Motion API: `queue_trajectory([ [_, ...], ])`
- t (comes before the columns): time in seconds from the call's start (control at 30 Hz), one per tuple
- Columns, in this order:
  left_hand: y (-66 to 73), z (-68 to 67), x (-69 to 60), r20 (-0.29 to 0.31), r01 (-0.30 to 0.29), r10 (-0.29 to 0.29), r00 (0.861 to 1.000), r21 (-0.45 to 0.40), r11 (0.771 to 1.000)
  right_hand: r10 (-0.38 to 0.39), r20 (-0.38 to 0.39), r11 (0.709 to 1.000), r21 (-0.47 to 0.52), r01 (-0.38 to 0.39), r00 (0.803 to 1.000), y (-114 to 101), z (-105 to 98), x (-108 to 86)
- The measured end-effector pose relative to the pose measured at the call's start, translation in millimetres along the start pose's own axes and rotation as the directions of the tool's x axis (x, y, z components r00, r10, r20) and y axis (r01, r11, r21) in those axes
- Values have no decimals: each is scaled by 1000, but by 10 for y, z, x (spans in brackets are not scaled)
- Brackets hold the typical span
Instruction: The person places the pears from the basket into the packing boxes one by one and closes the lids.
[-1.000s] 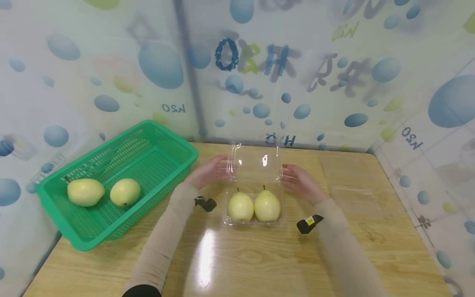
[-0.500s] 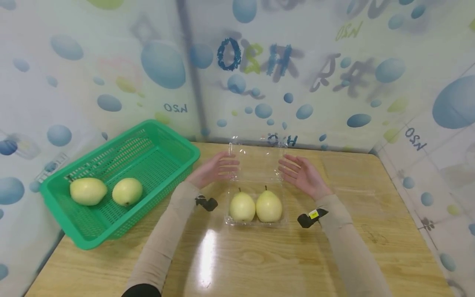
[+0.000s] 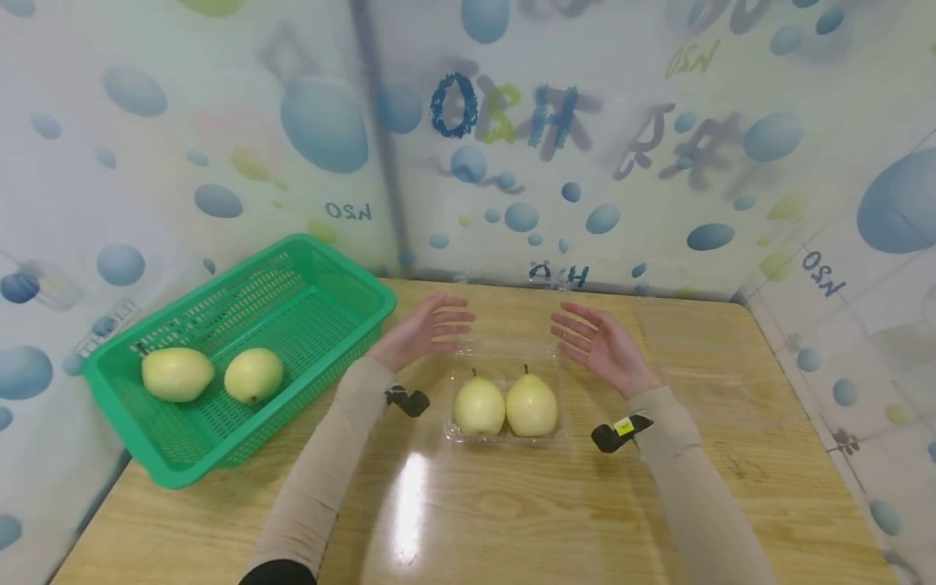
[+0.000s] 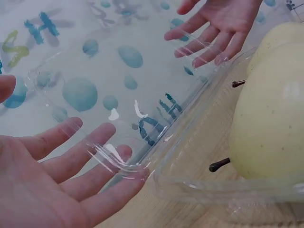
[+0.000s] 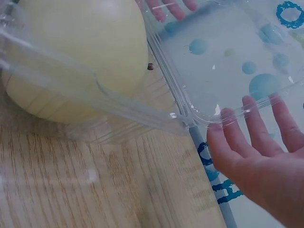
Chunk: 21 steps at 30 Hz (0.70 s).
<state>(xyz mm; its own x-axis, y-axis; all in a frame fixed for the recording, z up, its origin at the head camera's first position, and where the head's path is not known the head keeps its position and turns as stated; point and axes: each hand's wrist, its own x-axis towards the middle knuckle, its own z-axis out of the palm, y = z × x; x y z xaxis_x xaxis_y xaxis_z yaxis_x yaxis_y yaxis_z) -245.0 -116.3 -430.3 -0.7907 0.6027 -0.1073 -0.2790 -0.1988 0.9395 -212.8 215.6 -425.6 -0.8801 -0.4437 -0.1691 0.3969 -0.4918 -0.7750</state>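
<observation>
1. The left hand (image 3: 427,331) holds its fingers extended and a little apart, at the left edge of the raised clear lid (image 4: 116,76); it is not gripping.
2. The right hand (image 3: 603,345) is likewise relaxed, with extended fingers, at the lid's opposite edge. I cannot tell how firmly the fingertips touch the plastic.
3. Between the hands, and closer to the person, the clear box (image 3: 504,440) stands on the tabletop (image 3: 512,512). Inside, a left pear (image 3: 478,407) and a right pear (image 3: 531,405) sit side by side, stems towards the lid.
4. Left of the left hand, I see a green basket (image 3: 285,321) with two more pears (image 3: 178,374).
</observation>
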Motion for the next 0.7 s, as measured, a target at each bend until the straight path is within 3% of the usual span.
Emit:
queue_trajectory([
  [0.3,12,56,-34,-26,-11,11,1000,-21,1000,-29,62,998,-60,33,998,17,-25,-65],
  [0.57,-31,165,-93,-79,-10,10,997,-7,1000,-47,56,999,-24,49,997,52,-21,-142],
  [0.7,-46,229,-146,-105,-6,2,995,-40,999,-51,51,999,9,50,997,69,-4,-194],
])
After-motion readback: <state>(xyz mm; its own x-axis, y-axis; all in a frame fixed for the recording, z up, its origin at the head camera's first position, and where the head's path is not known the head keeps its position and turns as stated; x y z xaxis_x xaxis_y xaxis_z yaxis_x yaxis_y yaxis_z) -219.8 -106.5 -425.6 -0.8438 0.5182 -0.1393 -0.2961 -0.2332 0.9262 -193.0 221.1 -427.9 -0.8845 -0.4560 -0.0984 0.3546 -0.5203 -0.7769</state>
